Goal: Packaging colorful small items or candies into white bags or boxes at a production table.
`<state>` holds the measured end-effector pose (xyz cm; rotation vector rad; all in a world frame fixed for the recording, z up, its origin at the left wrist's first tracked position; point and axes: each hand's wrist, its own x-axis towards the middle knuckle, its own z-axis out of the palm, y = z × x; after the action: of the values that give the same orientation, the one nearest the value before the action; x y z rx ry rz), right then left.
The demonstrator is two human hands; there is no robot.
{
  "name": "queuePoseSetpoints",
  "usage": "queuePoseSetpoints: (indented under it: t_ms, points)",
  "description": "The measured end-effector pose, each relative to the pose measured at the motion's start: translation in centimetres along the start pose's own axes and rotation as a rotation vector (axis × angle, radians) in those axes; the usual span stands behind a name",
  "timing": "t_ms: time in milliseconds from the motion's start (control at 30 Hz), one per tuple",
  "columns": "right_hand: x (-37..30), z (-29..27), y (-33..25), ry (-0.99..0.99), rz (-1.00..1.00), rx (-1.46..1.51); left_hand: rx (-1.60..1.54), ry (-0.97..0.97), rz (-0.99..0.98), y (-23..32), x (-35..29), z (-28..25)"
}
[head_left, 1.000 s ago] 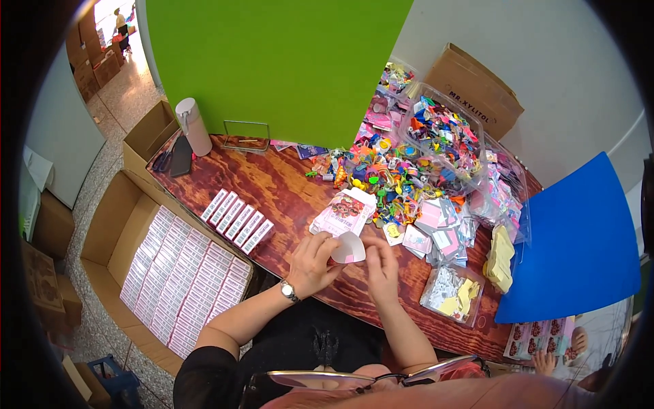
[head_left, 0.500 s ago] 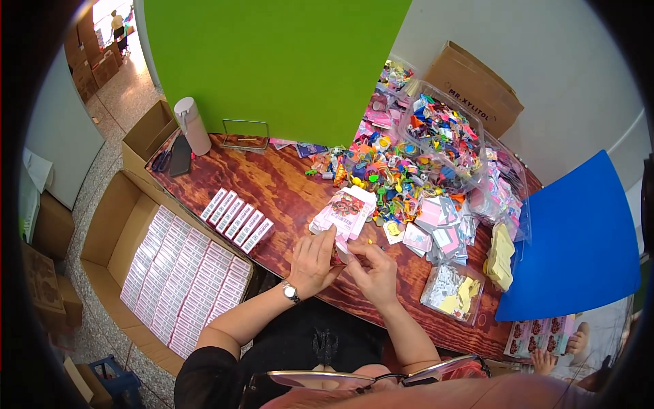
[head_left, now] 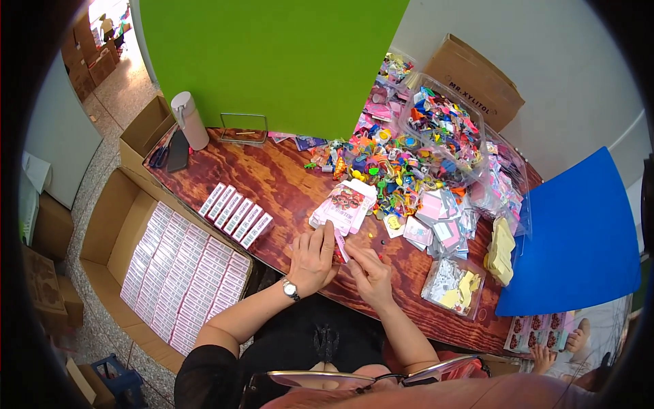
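Observation:
Close to the table's near edge, my left hand (head_left: 313,258) grips a small pink-and-white box (head_left: 340,245), its fingers lying over the left side. My right hand (head_left: 370,271) pinches the same box from the right with thumb and fingers. Much of the box is hidden by the hands. Just beyond them lies a loose stack of flat pink-and-white cartons (head_left: 347,205) with a red picture on top. A wristwatch (head_left: 291,290) is on my left wrist.
Small pink boxes (head_left: 235,215) stand in a row at left, beside a cardboard carton (head_left: 109,238) of similar boxes. Colourful small toys (head_left: 395,170) heap behind. At right are cards (head_left: 443,215), a clear tray (head_left: 455,290), a blue panel (head_left: 565,238) and another person's hand (head_left: 542,358).
My right hand has shifted slightly left along the box, its fingers closing in nearer the edge. The left hand stays almost in place. The whole view has tilted a little.

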<state>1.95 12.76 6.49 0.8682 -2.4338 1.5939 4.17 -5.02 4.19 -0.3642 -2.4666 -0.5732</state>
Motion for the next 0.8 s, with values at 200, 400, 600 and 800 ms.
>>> queuePoseSetpoints:
  t_ms: [200, 400, 600, 800]
  points:
    - [-0.3, 1.2, -1.2, 0.034, -0.179, -0.240, 0.028, -0.025, -0.049, 0.3, 0.0, 0.0]
    - [-0.5, 0.8, 0.6, 0.141, 0.092, -0.034, 0.013, -0.111, 0.095, 1.1, 1.2, -1.7]
    - [-1.4, -0.8, 4.2, 0.204, 0.638, 1.107, -0.571, 0.100, 0.051, -1.3, -0.4, 0.5]
    - [-1.8, 0.0, 4.1, -0.089, 0.664, 0.881, -0.821, -0.121, -0.098, -0.3, -0.6, 2.4]
